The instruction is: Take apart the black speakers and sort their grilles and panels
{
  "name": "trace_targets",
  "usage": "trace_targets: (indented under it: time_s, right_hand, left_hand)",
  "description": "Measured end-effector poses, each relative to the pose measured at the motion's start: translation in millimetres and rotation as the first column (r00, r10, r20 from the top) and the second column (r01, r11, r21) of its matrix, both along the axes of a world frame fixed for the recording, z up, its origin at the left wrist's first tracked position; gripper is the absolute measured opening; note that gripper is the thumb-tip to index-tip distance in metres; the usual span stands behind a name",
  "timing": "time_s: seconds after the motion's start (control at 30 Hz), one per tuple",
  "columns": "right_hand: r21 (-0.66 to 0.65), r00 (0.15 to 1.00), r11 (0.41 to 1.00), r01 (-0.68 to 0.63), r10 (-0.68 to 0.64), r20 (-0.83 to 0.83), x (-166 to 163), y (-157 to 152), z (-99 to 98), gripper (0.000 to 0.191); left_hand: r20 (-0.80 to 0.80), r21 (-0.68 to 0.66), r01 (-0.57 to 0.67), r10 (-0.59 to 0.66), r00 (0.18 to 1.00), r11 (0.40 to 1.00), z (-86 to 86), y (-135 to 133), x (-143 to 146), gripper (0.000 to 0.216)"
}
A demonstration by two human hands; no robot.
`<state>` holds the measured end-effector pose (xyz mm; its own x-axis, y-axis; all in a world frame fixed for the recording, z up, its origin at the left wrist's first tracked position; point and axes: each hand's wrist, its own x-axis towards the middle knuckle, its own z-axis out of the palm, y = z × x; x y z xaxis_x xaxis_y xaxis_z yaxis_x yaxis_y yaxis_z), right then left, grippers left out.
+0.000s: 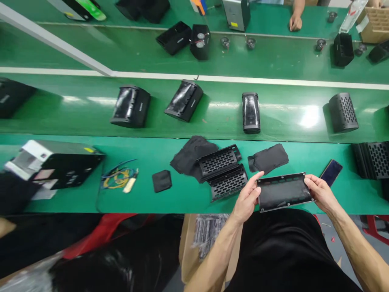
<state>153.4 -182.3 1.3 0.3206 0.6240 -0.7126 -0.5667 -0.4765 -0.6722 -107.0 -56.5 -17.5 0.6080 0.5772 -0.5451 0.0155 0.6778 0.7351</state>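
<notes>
A black plastic speaker grille cover (285, 191), its inner side facing up, is held level between my two hands above the table's front edge. My left hand (247, 198) pinches its left end, thumb on the rim. At the right end, my right hand (321, 192) grips the corner. A dark sheet seems to line the inside. Two perforated grille covers (229, 182) lie just left of my left hand, partly on a pile of black cloth pieces (191, 158). Behind the held cover is a stack of black cloth sheets (269, 158).
A phone (331, 172) lies beyond my right hand. More grilles (372, 160) stand at the far right. Several black speakers, one a small speaker (251, 112), sit on the green belt. Yellow-blue cables (120, 178) and a printer-like box (57, 164) are leftward. A co-worker's hand (296, 22) rests opposite.
</notes>
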Motion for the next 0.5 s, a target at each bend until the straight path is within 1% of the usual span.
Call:
trace_targets:
  time_s: [0.03, 0.07, 0.1, 0.17, 0.23, 0.3, 0.4, 0.47, 0.5]
  right_hand:
    - [0.006, 1.0, 1.0, -0.018, 0.018, 0.003, 3.2, 3.7, -1.8, 0.05]
    - [0.011, 0.999, 0.999, -0.042, 0.042, 0.006, 7.0, 8.2, -3.4, 0.049]
    - [0.014, 0.997, 0.997, -0.073, 0.073, 0.007, 11.0, 13.7, -4.6, 0.049]
    - [0.013, 0.991, 0.991, -0.136, 0.136, -0.003, 18.6, 26.9, -6.0, 0.048]
    - [0.007, 0.98, 0.98, -0.199, 0.2, -0.025, 24.4, 41.6, -6.3, 0.048]
    - [-0.006, 0.961, 0.962, -0.274, 0.273, -0.053, 28.0, 56.0, -6.2, 0.048]
    - [-0.03, 0.916, 0.917, -0.397, 0.394, -0.081, 31.6, 78.1, -7.5, 0.053]
    - [-0.04, 0.878, 0.878, -0.478, 0.475, -0.061, 34.7, 98.8, -11.2, 0.057]
    - [-0.047, 0.864, 0.863, -0.504, 0.503, -0.017, 36.3, 112.9, -14.3, 0.059]
  left_hand:
    - [0.066, -0.123, -0.034, 0.042, 0.997, 0.992, -0.9, 4.0, 1.6, 0.069]
    - [0.12, -0.238, -0.043, 0.073, 0.99, 0.97, -2.7, 9.0, 4.1, 0.066]
    - [0.162, -0.333, -0.026, 0.084, 0.983, 0.943, -5.6, 14.7, 7.5, 0.064]
    - [0.224, -0.482, 0.041, 0.078, 0.971, 0.875, -15.0, 26.7, 17.8, 0.063]
    - [0.273, -0.586, 0.122, 0.053, 0.96, 0.801, -27.6, 36.8, 31.4, 0.066]
    - [0.327, -0.648, 0.21, 0.018, 0.945, 0.732, -39.9, 42.9, 45.0, 0.067]
    - [0.442, -0.669, 0.355, -0.035, 0.897, 0.654, -51.9, 45.0, 56.5, 0.068]
    - [0.497, -0.658, 0.407, -0.04, 0.867, 0.634, -55.2, 44.9, 55.6, 0.068]
    - [0.506, -0.654, 0.404, -0.026, 0.862, 0.64, -56.0, 45.3, 52.8, 0.068]
